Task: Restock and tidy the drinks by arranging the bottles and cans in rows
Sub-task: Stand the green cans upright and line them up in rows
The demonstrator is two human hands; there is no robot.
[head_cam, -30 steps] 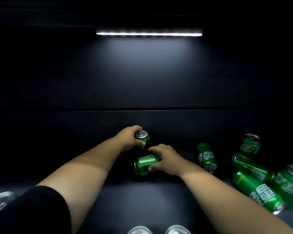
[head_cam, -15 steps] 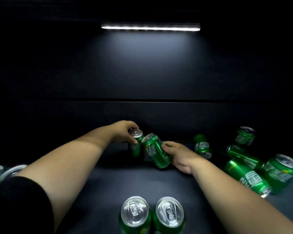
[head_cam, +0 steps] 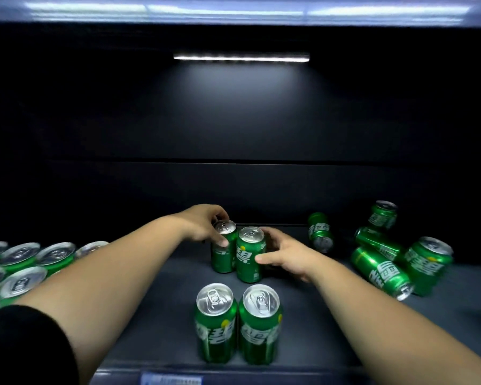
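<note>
On the dark shelf (head_cam: 161,315), the left hand (head_cam: 203,226) curls its fingers round the top of an upright green can (head_cam: 223,254); the right hand (head_cam: 285,254) grasps the neighbouring can (head_cam: 249,257), the two seemingly touching. A front pair (head_cam: 216,323) stands at 6 o'clock of them; tumbled cans (head_cam: 381,269) lie at 3 o'clock, upright rows (head_cam: 20,257) at 9 o'clock

Two upright cans (head_cam: 238,252) behind two others (head_cam: 238,323); toppled cans (head_cam: 383,251) right.
</note>
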